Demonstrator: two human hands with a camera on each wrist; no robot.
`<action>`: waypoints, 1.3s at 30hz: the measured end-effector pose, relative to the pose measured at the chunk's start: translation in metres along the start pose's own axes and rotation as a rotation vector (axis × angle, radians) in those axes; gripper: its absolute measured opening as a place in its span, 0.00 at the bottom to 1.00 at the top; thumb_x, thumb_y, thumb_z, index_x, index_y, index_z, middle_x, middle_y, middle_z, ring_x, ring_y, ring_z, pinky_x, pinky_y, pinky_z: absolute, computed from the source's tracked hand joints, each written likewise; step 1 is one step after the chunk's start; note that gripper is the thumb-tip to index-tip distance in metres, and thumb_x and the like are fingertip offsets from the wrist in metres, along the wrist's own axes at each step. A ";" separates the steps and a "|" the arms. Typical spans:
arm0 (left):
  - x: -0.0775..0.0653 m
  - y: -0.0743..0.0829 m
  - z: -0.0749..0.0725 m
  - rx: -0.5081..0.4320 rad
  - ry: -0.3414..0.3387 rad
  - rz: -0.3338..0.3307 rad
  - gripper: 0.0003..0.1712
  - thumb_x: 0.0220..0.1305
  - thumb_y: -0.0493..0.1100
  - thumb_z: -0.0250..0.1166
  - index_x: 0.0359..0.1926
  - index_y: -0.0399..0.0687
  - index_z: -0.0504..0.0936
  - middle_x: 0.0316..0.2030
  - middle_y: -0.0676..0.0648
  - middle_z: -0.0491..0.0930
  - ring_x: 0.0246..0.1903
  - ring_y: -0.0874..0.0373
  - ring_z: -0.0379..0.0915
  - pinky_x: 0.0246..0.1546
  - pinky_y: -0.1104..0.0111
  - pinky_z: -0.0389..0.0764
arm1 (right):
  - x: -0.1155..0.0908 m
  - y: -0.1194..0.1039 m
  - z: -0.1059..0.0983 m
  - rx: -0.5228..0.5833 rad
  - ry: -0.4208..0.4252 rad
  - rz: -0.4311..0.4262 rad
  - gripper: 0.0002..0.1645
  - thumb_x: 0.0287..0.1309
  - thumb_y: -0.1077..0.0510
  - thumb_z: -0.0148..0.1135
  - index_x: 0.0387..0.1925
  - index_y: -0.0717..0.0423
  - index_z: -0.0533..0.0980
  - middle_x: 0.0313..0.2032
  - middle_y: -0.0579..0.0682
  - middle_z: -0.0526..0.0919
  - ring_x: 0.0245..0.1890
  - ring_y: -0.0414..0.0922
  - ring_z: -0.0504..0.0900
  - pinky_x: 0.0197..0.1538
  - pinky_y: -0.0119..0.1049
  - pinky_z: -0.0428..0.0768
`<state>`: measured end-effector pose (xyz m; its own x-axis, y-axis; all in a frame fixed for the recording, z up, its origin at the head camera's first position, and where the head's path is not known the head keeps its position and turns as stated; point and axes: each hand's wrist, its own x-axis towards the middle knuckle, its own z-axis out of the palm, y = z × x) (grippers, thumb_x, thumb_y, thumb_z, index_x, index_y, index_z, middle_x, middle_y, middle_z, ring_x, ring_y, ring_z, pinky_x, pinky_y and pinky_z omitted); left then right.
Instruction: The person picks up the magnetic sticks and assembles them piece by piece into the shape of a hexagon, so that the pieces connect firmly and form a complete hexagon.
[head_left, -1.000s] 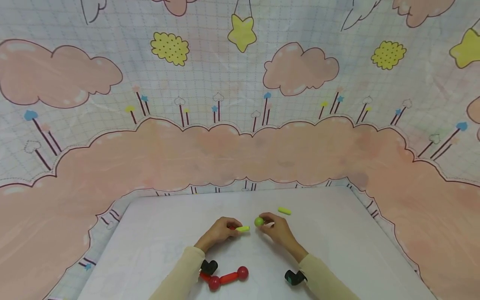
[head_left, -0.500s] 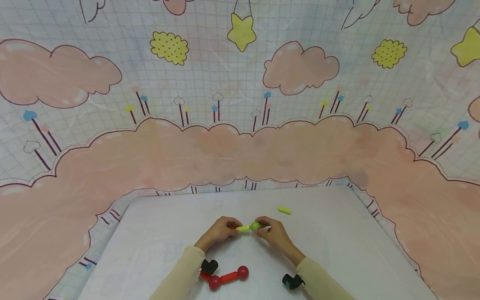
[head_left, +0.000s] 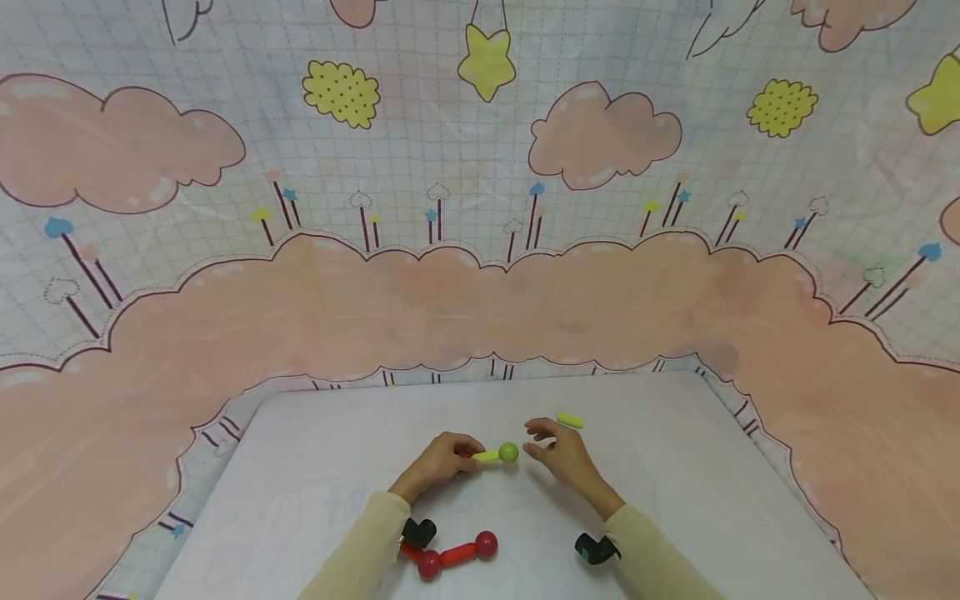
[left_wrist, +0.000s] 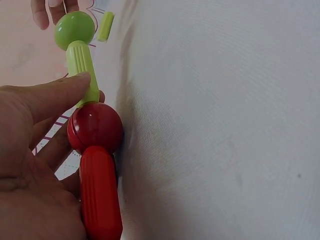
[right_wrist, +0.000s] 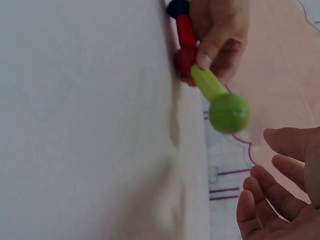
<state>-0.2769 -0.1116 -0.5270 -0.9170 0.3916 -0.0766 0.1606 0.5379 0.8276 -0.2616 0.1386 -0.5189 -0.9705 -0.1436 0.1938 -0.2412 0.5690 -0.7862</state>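
My left hand (head_left: 442, 461) pinches a yellow-green rod (left_wrist: 80, 60) near its joint with a red ball (left_wrist: 97, 127). From that ball a red rod (left_wrist: 100, 192) runs back under the palm, ending at a dark blue ball (right_wrist: 178, 8) in the right wrist view. A green ball (head_left: 508, 452) sits on the far end of the yellow-green rod. My right hand (head_left: 568, 457) is just right of the green ball, apart from it, fingers spread and holding nothing. Behind the right hand a loose yellow-green rod (head_left: 570, 421) lies on the table.
Beside the left forearm lies a chain of red balls (head_left: 486, 545) and red rods (head_left: 458, 556), partly hidden by the sleeve. Black wrist cameras (head_left: 597, 549) jut from both wrists. The white table (head_left: 660, 475) ends at a patterned cloth backdrop (head_left: 480, 317).
My right hand brought the green ball leftward onto the rod's end, let go of it and drew back to the right. The left hand has stayed in place with its grip.
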 end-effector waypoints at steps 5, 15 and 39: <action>0.001 -0.001 0.000 -0.012 -0.007 -0.014 0.12 0.59 0.36 0.68 0.45 0.45 0.86 0.37 0.48 0.80 0.34 0.58 0.70 0.33 0.71 0.75 | 0.005 0.006 -0.016 -0.040 0.066 -0.008 0.20 0.55 0.59 0.71 0.50 0.53 0.80 0.44 0.50 0.86 0.46 0.47 0.82 0.45 0.37 0.80; 0.001 -0.002 -0.001 -0.012 -0.006 -0.018 0.12 0.59 0.36 0.69 0.45 0.46 0.86 0.38 0.47 0.80 0.35 0.57 0.71 0.34 0.70 0.76 | 0.018 0.026 -0.043 -0.075 0.097 0.027 0.20 0.56 0.59 0.70 0.51 0.56 0.80 0.44 0.53 0.86 0.48 0.50 0.83 0.49 0.44 0.81; 0.000 -0.004 0.000 -0.014 -0.011 -0.003 0.11 0.60 0.36 0.68 0.45 0.46 0.86 0.38 0.48 0.80 0.36 0.57 0.70 0.35 0.70 0.75 | 0.039 0.070 -0.050 -0.087 0.070 0.212 0.21 0.58 0.60 0.67 0.53 0.61 0.78 0.51 0.60 0.82 0.52 0.55 0.78 0.54 0.49 0.78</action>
<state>-0.2777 -0.1137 -0.5303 -0.9135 0.3979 -0.0851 0.1524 0.5283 0.8352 -0.3165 0.2133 -0.5375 -0.9965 0.0413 0.0722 -0.0282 0.6485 -0.7607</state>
